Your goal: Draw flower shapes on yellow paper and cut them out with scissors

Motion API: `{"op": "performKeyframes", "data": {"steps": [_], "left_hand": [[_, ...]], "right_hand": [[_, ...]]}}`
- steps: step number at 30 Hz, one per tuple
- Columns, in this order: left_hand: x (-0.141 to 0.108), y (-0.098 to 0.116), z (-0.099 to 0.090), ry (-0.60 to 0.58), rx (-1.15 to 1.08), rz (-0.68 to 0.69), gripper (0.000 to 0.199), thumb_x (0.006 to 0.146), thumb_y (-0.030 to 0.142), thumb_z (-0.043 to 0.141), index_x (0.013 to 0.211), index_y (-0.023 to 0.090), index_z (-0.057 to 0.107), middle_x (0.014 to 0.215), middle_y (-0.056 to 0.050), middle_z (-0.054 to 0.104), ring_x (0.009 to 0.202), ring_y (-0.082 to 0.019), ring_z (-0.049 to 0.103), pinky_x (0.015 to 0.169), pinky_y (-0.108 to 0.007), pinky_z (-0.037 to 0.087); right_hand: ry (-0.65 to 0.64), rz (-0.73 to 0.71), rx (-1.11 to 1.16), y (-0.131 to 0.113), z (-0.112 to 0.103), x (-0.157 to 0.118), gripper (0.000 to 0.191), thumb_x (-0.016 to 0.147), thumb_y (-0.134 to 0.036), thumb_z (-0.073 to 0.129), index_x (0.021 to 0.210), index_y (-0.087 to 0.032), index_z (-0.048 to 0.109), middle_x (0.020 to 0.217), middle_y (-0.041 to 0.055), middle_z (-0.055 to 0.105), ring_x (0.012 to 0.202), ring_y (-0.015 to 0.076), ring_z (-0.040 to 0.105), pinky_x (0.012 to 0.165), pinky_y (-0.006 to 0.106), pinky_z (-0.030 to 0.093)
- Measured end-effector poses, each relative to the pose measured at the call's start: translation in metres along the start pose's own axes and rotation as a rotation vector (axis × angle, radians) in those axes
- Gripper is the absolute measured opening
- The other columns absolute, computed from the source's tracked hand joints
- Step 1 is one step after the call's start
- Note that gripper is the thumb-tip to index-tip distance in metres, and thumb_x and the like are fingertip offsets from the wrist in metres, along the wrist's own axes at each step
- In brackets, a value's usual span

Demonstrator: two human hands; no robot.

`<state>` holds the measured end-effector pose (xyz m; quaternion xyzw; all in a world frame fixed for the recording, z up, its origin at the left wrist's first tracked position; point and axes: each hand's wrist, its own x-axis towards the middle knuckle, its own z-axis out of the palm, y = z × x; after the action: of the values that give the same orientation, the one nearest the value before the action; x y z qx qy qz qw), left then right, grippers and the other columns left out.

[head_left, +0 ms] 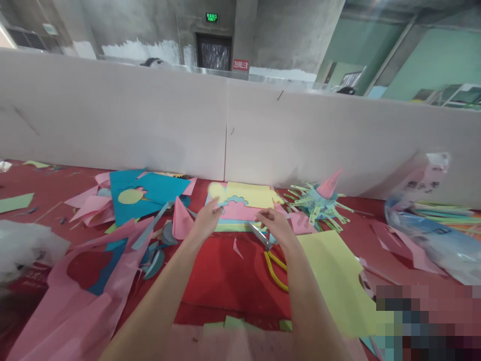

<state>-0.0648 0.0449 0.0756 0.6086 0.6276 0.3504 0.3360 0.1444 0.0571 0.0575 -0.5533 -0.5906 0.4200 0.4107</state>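
Note:
Between my hands lies a pink paper piece (244, 213), with a blue scalloped shape (236, 199) along its top. My left hand (207, 216) pinches its left edge. The curled fingers of my right hand (273, 223) close on its right part. Yellow paper (250, 193) lies behind it, and a pale yellow round piece (216, 190) is just beyond my left hand. Scissors with yellow handles (271, 258) rest on the red surface, partly under my right hand and forearm.
Blue sheet (161, 190) and pink scraps (92, 208) lie left, beside a pink cone (181, 220). At right are a spiky green paper piece with a pink tip (322, 200), a large yellow-green sheet (336, 276) and a plastic bag (432, 220). A white partition (150, 120) stands behind.

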Motion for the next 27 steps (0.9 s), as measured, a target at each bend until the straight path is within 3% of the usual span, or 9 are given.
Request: {"op": "performKeyframes", "data": {"steps": [2,3,6,9,12,17,22,27], "left_hand": [[0.006,-0.010,0.003,0.112,-0.034,-0.056,0.070,0.082,0.037,0.040,0.138,0.016,0.005,0.143,-0.011,0.020,0.125,-0.019,0.033,0.096,-0.032,0.034],[0.008,-0.013,0.004,0.115,-0.046,-0.079,0.076,0.082,0.040,0.040,0.137,0.016,-0.006,0.144,-0.013,0.014,0.127,-0.019,0.030,0.096,-0.032,0.034],[0.008,-0.015,0.007,0.032,-0.109,-0.103,0.082,0.083,0.042,0.038,0.134,0.015,-0.019,0.143,-0.019,0.015,0.126,-0.020,0.032,0.093,-0.034,0.037],[0.002,-0.009,0.011,-0.059,-0.148,-0.064,0.078,0.081,0.042,0.041,0.137,0.017,-0.008,0.141,-0.020,0.022,0.125,-0.021,0.033,0.092,-0.034,0.038],[-0.003,-0.005,0.020,-0.173,-0.124,-0.001,0.067,0.079,0.042,0.044,0.136,0.019,0.016,0.136,-0.016,0.036,0.118,-0.022,0.043,0.090,-0.034,0.040],[-0.014,-0.001,0.051,-0.304,-0.073,0.213,0.040,0.080,0.029,0.041,0.118,0.019,0.047,0.108,-0.007,0.061,0.095,-0.016,0.058,0.083,-0.028,0.045],[-0.025,0.002,0.074,-0.235,0.123,0.380,0.028,0.078,0.018,0.041,0.098,0.020,0.059,0.099,-0.004,0.063,0.093,-0.016,0.056,0.084,-0.027,0.042],[-0.022,-0.001,0.070,-0.120,0.356,0.328,0.024,0.079,0.018,0.041,0.096,0.020,0.058,0.098,-0.005,0.059,0.093,-0.016,0.054,0.082,-0.026,0.040]], "right_hand": [[0.014,-0.001,0.006,0.000,-0.003,0.000,0.026,0.068,-0.039,0.057,0.079,-0.015,0.056,0.073,0.0053,0.064,0.052,0.0097,0.053,0.040,0.018,0.036],[0.023,-0.002,0.010,-0.001,-0.005,0.000,0.026,0.068,-0.039,0.057,0.079,-0.015,0.056,0.072,0.0051,0.064,0.052,0.0095,0.052,0.040,0.018,0.037],[0.067,-0.006,0.025,-0.003,-0.010,0.000,0.026,0.067,-0.039,0.057,0.076,-0.015,0.055,0.069,0.0042,0.064,0.050,0.0090,0.051,0.040,0.018,0.036],[0.132,-0.014,0.039,-0.005,-0.015,0.000,0.026,0.066,-0.040,0.056,0.076,-0.016,0.054,0.068,0.0033,0.064,0.049,0.0087,0.050,0.039,0.018,0.034],[0.199,-0.022,0.039,-0.005,-0.022,0.000,0.028,0.067,-0.041,0.055,0.079,-0.016,0.054,0.067,0.0028,0.063,0.049,0.0090,0.050,0.039,0.017,0.034],[0.273,-0.026,-0.017,-0.008,-0.027,-0.003,0.030,0.068,-0.044,0.054,0.080,-0.016,0.054,0.065,0.0031,0.064,0.048,0.0098,0.052,0.040,0.018,0.035],[0.302,0.013,-0.120,-0.012,-0.028,-0.006,0.027,0.071,-0.040,0.053,0.079,-0.016,0.059,0.065,0.0033,0.065,0.047,0.0096,0.053,0.040,0.018,0.038],[0.332,0.139,-0.233,0.002,-0.053,-0.007,0.021,0.071,-0.031,0.052,0.075,-0.015,0.065,0.069,0.0049,0.066,0.052,0.0124,0.056,0.038,0.019,0.040]]}}
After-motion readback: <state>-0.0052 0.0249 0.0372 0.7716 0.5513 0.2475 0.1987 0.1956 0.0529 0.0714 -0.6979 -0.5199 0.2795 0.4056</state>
